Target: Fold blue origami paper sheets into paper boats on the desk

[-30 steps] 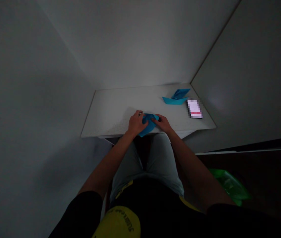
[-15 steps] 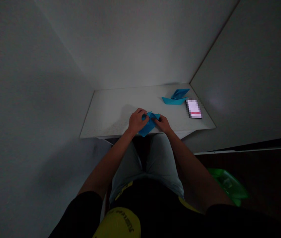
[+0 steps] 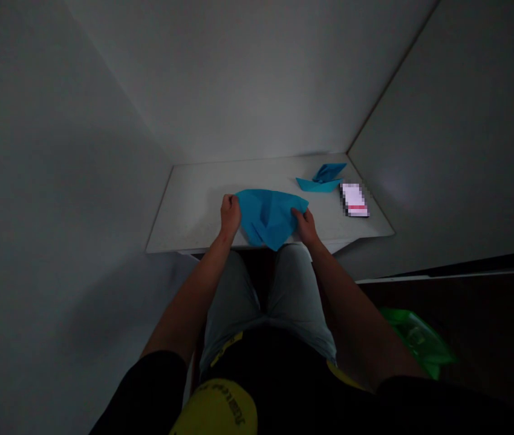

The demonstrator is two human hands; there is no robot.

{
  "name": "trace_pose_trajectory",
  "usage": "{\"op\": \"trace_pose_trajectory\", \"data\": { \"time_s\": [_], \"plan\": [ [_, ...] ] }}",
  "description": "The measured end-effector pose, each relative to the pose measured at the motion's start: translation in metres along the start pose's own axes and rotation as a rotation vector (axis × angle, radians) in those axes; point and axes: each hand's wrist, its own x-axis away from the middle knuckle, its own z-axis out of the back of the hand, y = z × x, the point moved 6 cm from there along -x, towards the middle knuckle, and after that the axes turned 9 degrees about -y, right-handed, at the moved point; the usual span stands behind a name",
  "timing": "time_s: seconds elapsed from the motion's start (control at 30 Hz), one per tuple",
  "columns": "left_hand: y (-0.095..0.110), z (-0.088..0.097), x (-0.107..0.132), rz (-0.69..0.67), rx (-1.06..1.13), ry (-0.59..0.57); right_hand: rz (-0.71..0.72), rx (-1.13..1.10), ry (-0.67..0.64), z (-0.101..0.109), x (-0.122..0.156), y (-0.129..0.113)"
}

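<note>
In your head view, the blue sheet point(image 3: 261, 208) is at the centre of the frame, spread between your two hands above the front edge of the white table point(image 3: 193, 199). It is creased, with folds bunched in its middle, and its lower tip hangs over the table edge; how much of its underside touches the tabletop you cannot tell from here.

Your left hand point(image 3: 230, 215), left of centre, is curled tight on the sheet's left end, so the fingertips and the pinched paper are mostly hidden. Your right hand point(image 3: 305, 224), right of centre, grips the opposite end with the thumb lying on top; the fingers beneath are covered by the paper.

Toward the upper right of the tabletop is a blue folded boat point(image 3: 318, 185), with a darker blue folded piece point(image 3: 329, 172) just behind it; whether the two are joined is hard to make out. Just beside them, nearer the right edge of the table, is a phone point(image 3: 355, 199), its screen lit but blurred into blocks.

At the lower right, a green object point(image 3: 420, 338) shows in the dark, partly hidden by your right arm. Your jeans point(image 3: 291, 275) fill the lower middle, and your black shirt point(image 3: 293, 374) is cut off by the bottom edge, the lettering on its yellow part too distorted to read.
</note>
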Motion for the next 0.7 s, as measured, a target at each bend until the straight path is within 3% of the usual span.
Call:
{"op": "trace_pose_trajectory", "data": {
  "time_s": [0.17,0.27,0.43,0.57,0.63,0.7],
  "plan": [
    [-0.027,0.015,-0.008,0.094,-0.047,0.08,-0.004,-0.089,0.016,-0.001,0.002,-0.003],
    [-0.038,0.02,-0.008,0.056,-0.105,0.095,-0.041,-0.095,-0.026,-0.007,0.003,-0.004],
    [-0.047,0.025,-0.015,-0.038,-0.237,0.027,-0.104,-0.045,-0.049,-0.009,0.004,-0.003],
    [-0.032,0.047,-0.039,-0.081,-0.413,0.017,-0.141,0.066,-0.026,-0.004,-0.001,-0.002],
    [-0.012,0.056,-0.045,-0.165,-0.518,0.047,-0.13,0.177,0.058,0.001,-0.005,-0.003],
    [0.011,0.052,-0.038,-0.296,-0.637,0.066,-0.122,0.292,0.187,0.005,-0.008,-0.004]
  ]
}}
